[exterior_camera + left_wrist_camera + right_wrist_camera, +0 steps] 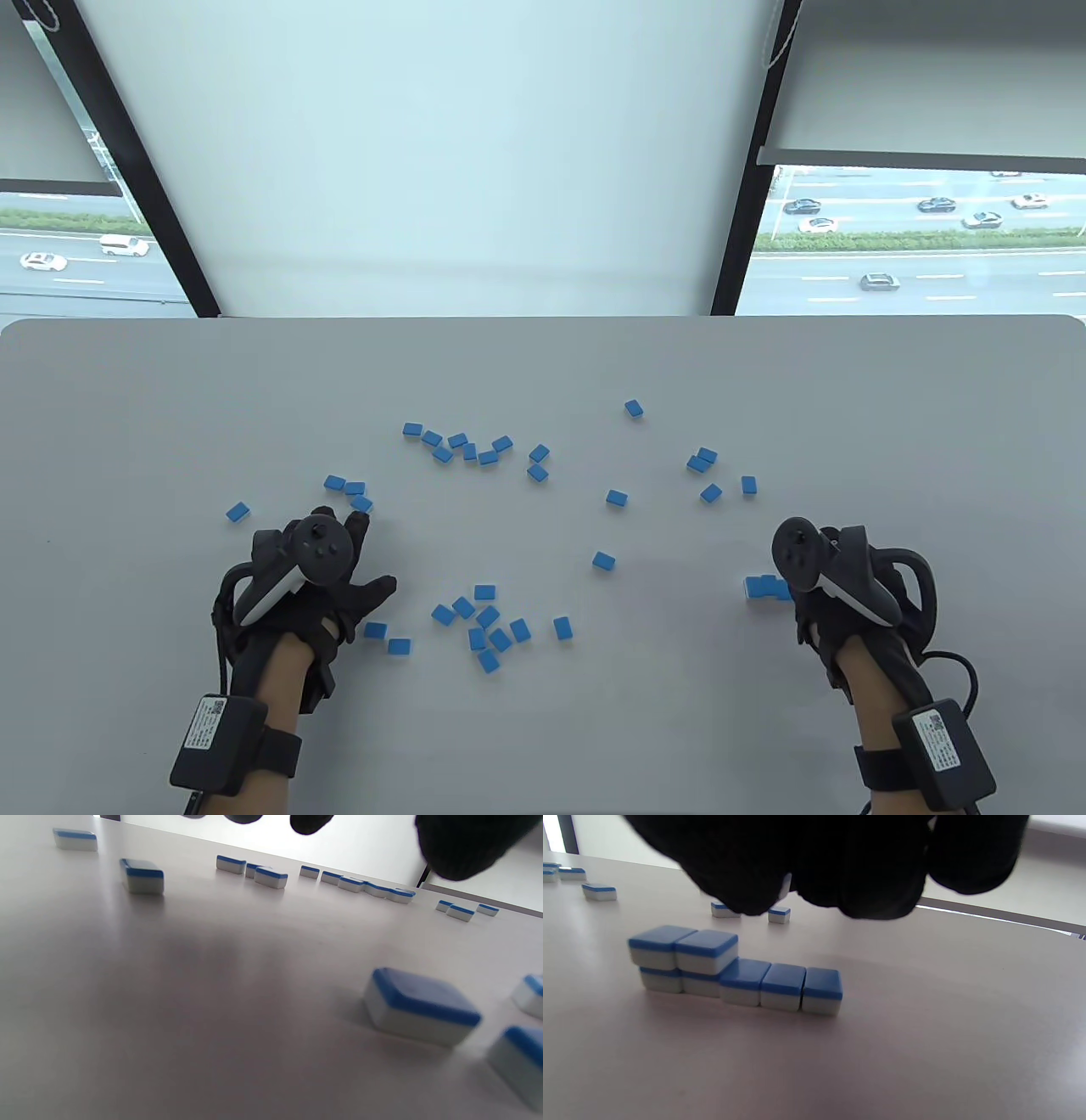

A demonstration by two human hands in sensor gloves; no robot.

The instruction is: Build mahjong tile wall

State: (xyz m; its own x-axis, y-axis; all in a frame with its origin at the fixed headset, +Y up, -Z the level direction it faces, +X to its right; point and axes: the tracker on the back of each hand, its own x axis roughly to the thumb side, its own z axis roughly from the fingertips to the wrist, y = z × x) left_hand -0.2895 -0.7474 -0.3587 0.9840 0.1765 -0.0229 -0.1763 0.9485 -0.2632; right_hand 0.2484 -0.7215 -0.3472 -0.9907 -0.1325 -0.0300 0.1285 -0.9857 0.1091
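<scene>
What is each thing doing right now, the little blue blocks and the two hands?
Tile wall: begun; five tiles in a row, two more stacked on one end.
Loose tiles: scattered flat on the table, blue side up.
Left hand: fingers spread, holding nothing, touching a tile by its fingertips.
Right hand: over the wall; fingers curled, possibly on a tile, unclear.

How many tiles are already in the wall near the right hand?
7 in the wall, seen from the right wrist view: a bottom row of five side by side, and two stacked on top at its left end. The right hand partly covers it in the table view, so more may be hidden.
</scene>
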